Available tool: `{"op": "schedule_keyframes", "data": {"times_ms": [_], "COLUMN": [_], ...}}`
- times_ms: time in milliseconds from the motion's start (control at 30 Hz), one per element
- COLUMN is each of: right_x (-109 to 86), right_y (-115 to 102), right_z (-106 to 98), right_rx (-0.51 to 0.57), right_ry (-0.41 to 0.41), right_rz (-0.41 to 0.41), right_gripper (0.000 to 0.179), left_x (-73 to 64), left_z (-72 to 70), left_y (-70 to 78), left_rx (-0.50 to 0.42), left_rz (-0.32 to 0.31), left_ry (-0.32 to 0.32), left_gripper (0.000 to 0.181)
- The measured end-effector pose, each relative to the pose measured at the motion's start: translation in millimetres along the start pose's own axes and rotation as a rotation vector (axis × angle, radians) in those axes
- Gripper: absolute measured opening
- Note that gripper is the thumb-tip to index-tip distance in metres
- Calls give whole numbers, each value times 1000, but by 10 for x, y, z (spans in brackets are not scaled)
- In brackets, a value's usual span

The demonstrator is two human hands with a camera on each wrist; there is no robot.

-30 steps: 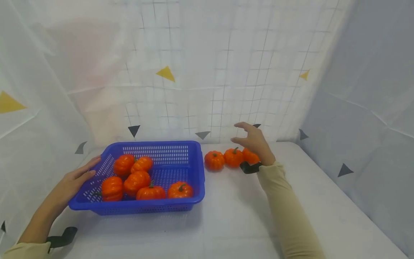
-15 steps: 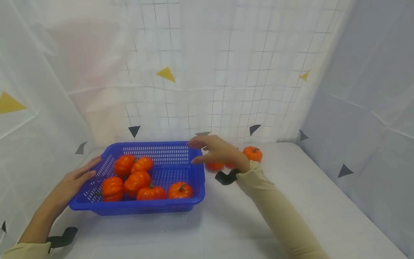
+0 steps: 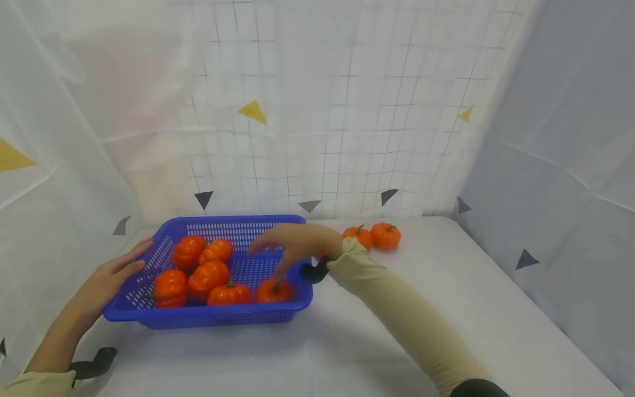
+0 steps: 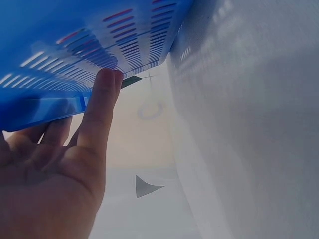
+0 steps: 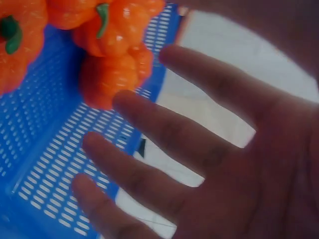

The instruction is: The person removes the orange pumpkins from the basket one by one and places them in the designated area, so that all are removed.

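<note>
Right hand [image 3: 297, 242]: fingers spread, holding nothing, over the right half of the blue basket [image 3: 213, 315].
Corner pumpkin [image 3: 274, 292]: basket's near right corner, just nearside of that thumb.
Left hand [image 3: 110, 278]: fingers extended, touching the left rim.
Loose pumpkins [image 3: 386, 237]: toward the back edge of the table [image 3: 496, 314].

Can see only a sliver of one pumpkin [image 3: 319, 255] behind the right hand [image 3: 299, 241]. Cannot follow the left sleeve [image 3: 42, 384] past the head view's bottom edge.

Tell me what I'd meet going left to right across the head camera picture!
Left hand, blue basket holding orange pumpkins, right hand over the basket's right side, a partly covered pumpkin outside the basket, then the rightmost pumpkin.
</note>
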State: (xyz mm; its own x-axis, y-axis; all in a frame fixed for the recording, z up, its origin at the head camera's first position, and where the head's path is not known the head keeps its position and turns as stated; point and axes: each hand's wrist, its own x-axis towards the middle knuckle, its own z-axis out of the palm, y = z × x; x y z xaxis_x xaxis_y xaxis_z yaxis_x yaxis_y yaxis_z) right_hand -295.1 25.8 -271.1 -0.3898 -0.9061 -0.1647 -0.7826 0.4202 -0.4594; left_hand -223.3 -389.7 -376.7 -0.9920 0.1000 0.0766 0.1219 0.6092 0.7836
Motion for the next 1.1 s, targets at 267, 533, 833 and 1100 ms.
{"op": "schedule_keyframes", "data": {"times_ms": [267, 533, 833, 1100], "right_x": [209, 263, 320, 372], "right_y": [107, 143, 167, 117], "right_z": [186, 269, 306, 342], "right_rx": [-4, 26, 22, 0], "right_ry": [-132, -180, -243, -261], "right_rz": [114, 165, 197, 260], "right_gripper": [63, 66, 58, 49], "left_x": [-11, -30, -30, -23], "left_z": [10, 10, 6, -10], "left_y": [0, -8, 22, 47], "left_rx": [1, -6, 1, 3], "left_rz": [-5, -17, 1, -24], "left_ry": [-11, -21, -10, -19], "left_gripper": [65, 66, 66, 66]}}
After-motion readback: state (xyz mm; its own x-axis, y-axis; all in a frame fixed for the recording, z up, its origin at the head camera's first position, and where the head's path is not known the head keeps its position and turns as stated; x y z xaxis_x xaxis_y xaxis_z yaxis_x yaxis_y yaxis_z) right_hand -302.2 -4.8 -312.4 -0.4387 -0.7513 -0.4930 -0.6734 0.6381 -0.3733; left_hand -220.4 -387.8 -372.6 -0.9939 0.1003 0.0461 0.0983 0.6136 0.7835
